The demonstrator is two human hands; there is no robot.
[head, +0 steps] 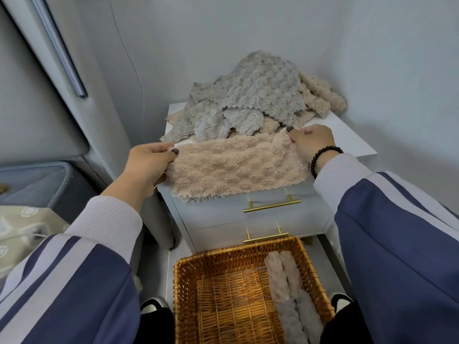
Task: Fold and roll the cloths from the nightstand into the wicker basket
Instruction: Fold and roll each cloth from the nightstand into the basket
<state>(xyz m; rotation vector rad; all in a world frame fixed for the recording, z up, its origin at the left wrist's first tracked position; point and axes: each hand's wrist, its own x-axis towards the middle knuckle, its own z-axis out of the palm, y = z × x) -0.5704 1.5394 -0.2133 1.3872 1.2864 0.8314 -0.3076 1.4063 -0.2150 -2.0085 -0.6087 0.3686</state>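
A beige fluffy cloth [236,167] lies spread on the front of the white nightstand [347,140], its near edge hanging over the top drawer. My left hand [149,162] pinches its far left corner and my right hand [311,141] pinches its far right corner. Behind it a heap of grey cloths [246,95] and beige cloths [323,95] is piled on the nightstand. Below, on the floor, stands the wicker basket [188,281]; several rolled cloths [288,289], beige and grey, lie along its right side.
Two drawers with gold handles [272,206] face me under the cloth. A grey upholstered bed [37,184] is at the left, with a patterned blanket [22,227]. Walls close the corner behind and to the right. My shoes [151,305] flank the basket.
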